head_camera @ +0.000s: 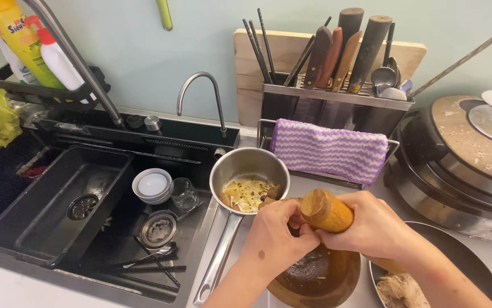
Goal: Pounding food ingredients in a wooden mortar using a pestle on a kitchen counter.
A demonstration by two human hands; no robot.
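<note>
My right hand point(371, 231) grips a thick wooden pestle point(324, 210), held tilted over a round wooden mortar point(315, 279) at the counter's front. My left hand point(277, 236) is closed around the pestle's lower part, fingertips touching the wood. Just behind the hands stands a small steel saucepan point(249, 165) with yellowish food and brown pieces in it; its long handle point(218, 256) points toward me. A dark pan point(457, 256) with pale shredded bits sits under my right forearm.
A black sink point(52, 205) on the left holds white bowls point(152, 185), a glass, a strainer and chopsticks. Behind stand a curved tap point(200, 91), a knife rack point(337, 97) with a purple striped cloth point(328, 151), and a large cooker point(468, 159) at right.
</note>
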